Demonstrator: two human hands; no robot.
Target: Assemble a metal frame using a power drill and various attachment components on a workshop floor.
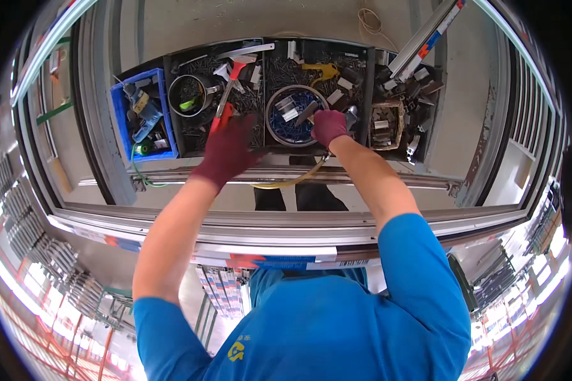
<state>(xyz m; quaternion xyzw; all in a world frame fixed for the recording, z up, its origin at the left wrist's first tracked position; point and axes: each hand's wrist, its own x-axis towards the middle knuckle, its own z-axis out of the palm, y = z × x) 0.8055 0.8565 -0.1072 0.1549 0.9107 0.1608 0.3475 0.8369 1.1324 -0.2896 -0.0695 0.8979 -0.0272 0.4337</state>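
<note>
My left hand [231, 152], in a maroon glove, is blurred over the front of the black parts bin, its thumb and fingers apart. Just beyond it lies a long tool with red ends [224, 105], sharp while the hand is smeared; their contact is unclear. My right hand [330, 127], also gloved, is closed at the right rim of a round metal bowl [271, 130]. Inside the bowl are blue screws [292, 132] and silvery metal pieces [288, 109]. A dark flat piece [307, 113] shows beside the right fingertips; whether they grip it cannot be made out.
A blue crate [118, 105] stands at the left, beside a metal pot [171, 95] among loose screws. A yellow tool [323, 71] lies behind the bowl. Metal blocks fill a small box [400, 120] at right. Aluminium frame rails [286, 219] run between my body and the bin.
</note>
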